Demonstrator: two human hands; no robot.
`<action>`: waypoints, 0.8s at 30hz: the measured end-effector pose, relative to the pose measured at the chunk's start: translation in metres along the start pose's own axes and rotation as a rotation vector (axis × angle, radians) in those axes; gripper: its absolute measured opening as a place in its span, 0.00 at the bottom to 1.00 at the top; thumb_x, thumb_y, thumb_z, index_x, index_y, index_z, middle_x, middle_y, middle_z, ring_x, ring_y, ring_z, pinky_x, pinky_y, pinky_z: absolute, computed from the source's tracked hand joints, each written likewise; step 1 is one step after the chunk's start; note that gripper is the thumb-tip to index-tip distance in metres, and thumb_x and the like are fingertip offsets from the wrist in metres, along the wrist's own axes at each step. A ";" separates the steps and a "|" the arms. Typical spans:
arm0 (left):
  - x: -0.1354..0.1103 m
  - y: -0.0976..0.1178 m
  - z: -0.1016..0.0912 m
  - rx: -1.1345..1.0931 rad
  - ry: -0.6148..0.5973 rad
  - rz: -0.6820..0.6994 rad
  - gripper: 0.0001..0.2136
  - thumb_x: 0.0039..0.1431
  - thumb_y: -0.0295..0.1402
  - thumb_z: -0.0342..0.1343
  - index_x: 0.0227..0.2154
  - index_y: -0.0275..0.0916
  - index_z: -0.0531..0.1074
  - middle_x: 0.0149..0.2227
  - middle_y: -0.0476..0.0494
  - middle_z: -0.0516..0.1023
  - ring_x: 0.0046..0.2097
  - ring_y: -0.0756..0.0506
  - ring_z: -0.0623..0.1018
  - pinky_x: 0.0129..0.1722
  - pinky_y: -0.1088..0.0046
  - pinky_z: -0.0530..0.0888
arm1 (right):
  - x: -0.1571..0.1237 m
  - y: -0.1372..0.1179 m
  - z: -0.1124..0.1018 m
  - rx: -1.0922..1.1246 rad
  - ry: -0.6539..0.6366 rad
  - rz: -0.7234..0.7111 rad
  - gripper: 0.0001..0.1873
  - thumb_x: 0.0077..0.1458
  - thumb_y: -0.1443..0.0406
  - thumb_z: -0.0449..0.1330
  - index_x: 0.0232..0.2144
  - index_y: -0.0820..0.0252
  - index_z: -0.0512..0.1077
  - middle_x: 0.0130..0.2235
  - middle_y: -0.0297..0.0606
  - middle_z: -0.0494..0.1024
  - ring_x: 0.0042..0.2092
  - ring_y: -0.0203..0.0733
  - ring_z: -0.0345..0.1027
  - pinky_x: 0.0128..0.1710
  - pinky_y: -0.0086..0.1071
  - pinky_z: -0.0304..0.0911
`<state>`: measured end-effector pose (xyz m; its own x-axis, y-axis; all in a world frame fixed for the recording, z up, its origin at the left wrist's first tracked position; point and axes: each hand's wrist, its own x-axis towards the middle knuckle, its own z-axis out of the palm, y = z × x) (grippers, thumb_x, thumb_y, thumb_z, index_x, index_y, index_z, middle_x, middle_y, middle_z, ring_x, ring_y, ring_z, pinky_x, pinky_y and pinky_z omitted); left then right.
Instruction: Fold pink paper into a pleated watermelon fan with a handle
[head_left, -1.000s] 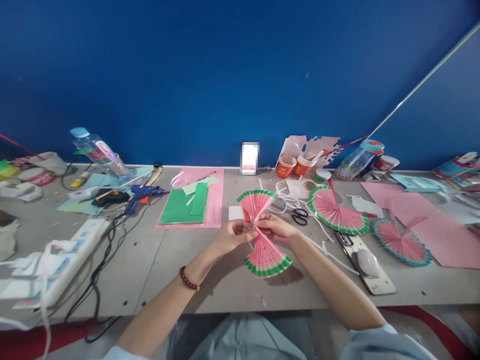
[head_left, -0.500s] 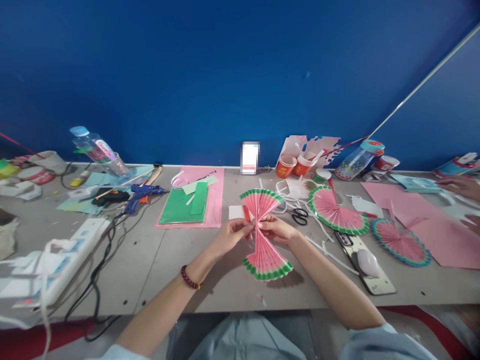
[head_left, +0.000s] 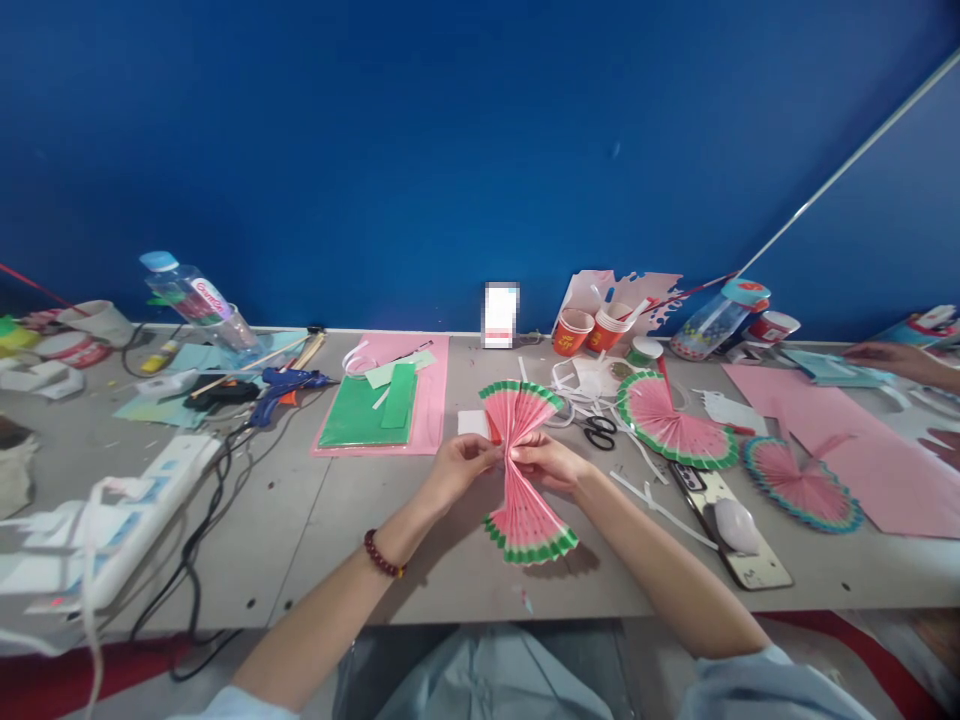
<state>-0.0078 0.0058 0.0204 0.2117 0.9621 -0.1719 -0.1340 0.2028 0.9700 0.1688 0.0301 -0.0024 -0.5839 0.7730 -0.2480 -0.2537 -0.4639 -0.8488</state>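
Note:
A pleated paper fan (head_left: 525, 510), pink with a green rim like a watermelon slice, is pinched at its narrow middle above the grey table (head_left: 300, 530). My left hand (head_left: 457, 465) and my right hand (head_left: 547, 460) both grip that middle, fingers closed, one on each side. One half of the fan spreads toward the wall, the other toward me. A dark bead bracelet sits on my left wrist.
Two finished watermelon fans (head_left: 671, 420) (head_left: 799, 485) lie to the right with scissors (head_left: 600, 432), a phone (head_left: 731, 525), white paper strips and pink paper sheets (head_left: 862, 450). Green and pink paper (head_left: 382, 405), a blue glue gun (head_left: 285, 385), a power strip (head_left: 142, 510), a bottle and paper cups (head_left: 592, 330) stand further off. Another person's hand (head_left: 900, 360) reaches in at far right.
The fan's near half swung slightly left and the far half spread a little wider. The other person's hand at far right came into view and moved along the pink paper.

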 end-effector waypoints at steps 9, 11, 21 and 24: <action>0.007 -0.008 -0.003 -0.004 0.003 0.009 0.18 0.34 0.43 0.67 0.20 0.35 0.69 0.16 0.53 0.68 0.20 0.53 0.66 0.24 0.76 0.63 | 0.002 0.000 0.005 -0.078 0.010 -0.051 0.18 0.38 0.56 0.70 0.20 0.63 0.69 0.17 0.26 0.60 0.21 0.26 0.47 0.21 0.26 0.40; 0.008 -0.009 -0.003 0.025 -0.001 0.036 0.17 0.36 0.43 0.67 0.20 0.35 0.68 0.17 0.53 0.68 0.21 0.53 0.66 0.24 0.76 0.63 | 0.003 0.000 0.003 -0.113 -0.007 -0.054 0.19 0.40 0.55 0.69 0.20 0.63 0.68 0.17 0.26 0.60 0.21 0.26 0.47 0.21 0.26 0.39; -0.008 0.007 0.000 0.452 0.143 0.420 0.04 0.51 0.33 0.56 0.28 0.38 0.70 0.27 0.50 0.71 0.29 0.51 0.69 0.30 0.77 0.65 | 0.007 0.005 0.004 -0.230 0.058 -0.143 0.20 0.44 0.51 0.65 0.27 0.64 0.69 0.21 0.27 0.62 0.21 0.27 0.48 0.21 0.26 0.43; -0.011 0.005 0.002 0.506 0.117 0.413 0.08 0.51 0.37 0.58 0.29 0.37 0.71 0.28 0.48 0.74 0.30 0.50 0.71 0.31 0.76 0.67 | 0.008 0.004 0.010 -0.261 0.119 -0.186 0.21 0.44 0.50 0.64 0.28 0.64 0.70 0.21 0.28 0.64 0.21 0.27 0.50 0.22 0.26 0.46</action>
<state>-0.0086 -0.0041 0.0270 0.1303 0.9615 0.2420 0.2955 -0.2707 0.9162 0.1558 0.0300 -0.0028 -0.4480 0.8863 -0.1176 -0.1322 -0.1957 -0.9717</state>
